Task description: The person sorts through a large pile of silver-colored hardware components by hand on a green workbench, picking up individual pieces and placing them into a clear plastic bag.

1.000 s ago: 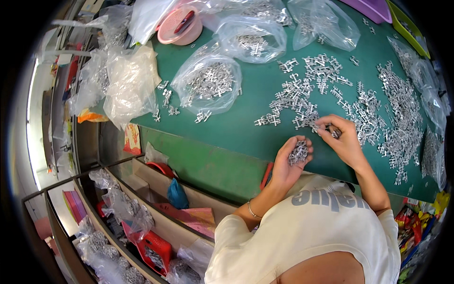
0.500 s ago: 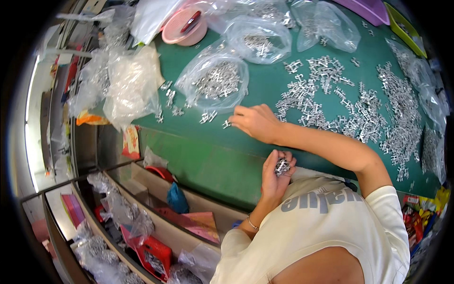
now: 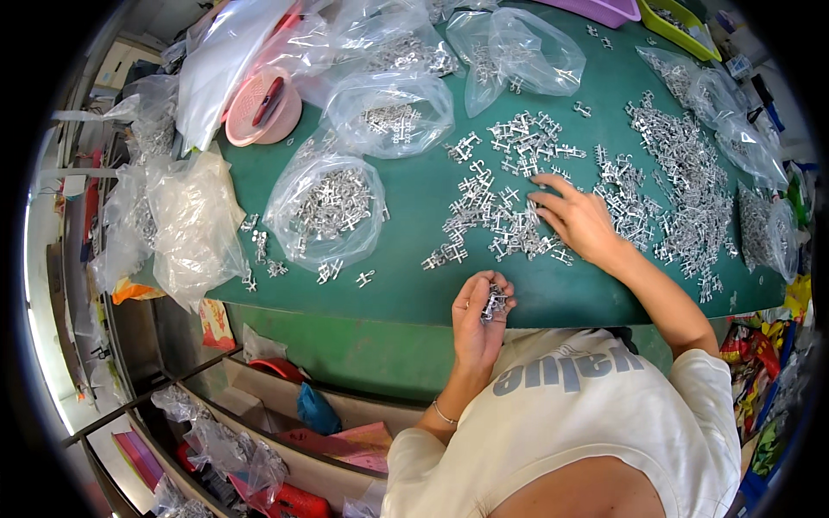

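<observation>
My left hand (image 3: 479, 318) is closed around a handful of small silver metal pieces (image 3: 494, 302), just off the table's near edge. My right hand (image 3: 580, 223) is over the loose pile of small silver metal pieces (image 3: 484, 211), its fingers apart and the tips at the pieces. I see nothing held in it, though the undersides of its fingers are hidden. One lone silver piece (image 3: 365, 277) lies to the left, near an open clear plastic bag (image 3: 367, 233) filled with the same kind of pieces.
More pieces form a long heap (image 3: 691, 190) on the green table (image 3: 406, 285). Further clear bags (image 3: 432, 129) stand behind. A pink basket (image 3: 285, 121) with a red-handled tool sits at the far left, purple and yellow-green trays (image 3: 678, 30) at the far right. Drawers (image 3: 345, 406) hold bags below.
My right hand has moved right, from beside the lone piece near the bag to the loose pile, and its fingers have spread. My left hand keeps its handful. The whole view has shifted.
</observation>
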The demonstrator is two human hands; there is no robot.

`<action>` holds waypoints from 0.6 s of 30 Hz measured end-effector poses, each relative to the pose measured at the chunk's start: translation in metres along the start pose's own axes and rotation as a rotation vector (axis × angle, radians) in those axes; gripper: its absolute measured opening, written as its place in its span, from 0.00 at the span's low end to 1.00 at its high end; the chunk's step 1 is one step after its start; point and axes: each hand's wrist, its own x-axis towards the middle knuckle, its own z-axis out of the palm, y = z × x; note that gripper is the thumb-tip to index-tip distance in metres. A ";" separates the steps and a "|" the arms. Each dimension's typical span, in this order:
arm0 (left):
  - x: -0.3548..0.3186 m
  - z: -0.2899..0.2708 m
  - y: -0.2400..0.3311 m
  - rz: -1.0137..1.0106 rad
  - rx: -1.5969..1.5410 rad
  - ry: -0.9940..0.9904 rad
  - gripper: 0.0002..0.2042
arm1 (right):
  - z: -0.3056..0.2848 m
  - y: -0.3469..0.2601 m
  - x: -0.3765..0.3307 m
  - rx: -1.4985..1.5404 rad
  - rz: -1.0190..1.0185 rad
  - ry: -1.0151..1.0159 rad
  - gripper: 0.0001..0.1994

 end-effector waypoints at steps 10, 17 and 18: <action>0.017 0.019 -0.006 -0.177 -0.119 0.040 0.17 | -0.016 -0.001 -0.003 0.167 0.111 -0.020 0.13; 0.020 0.028 -0.013 -0.217 -0.066 0.095 0.18 | -0.011 0.016 -0.008 0.234 0.113 0.078 0.09; 0.021 0.028 -0.013 -0.239 -0.079 0.084 0.17 | -0.011 0.018 -0.009 0.309 0.172 0.070 0.09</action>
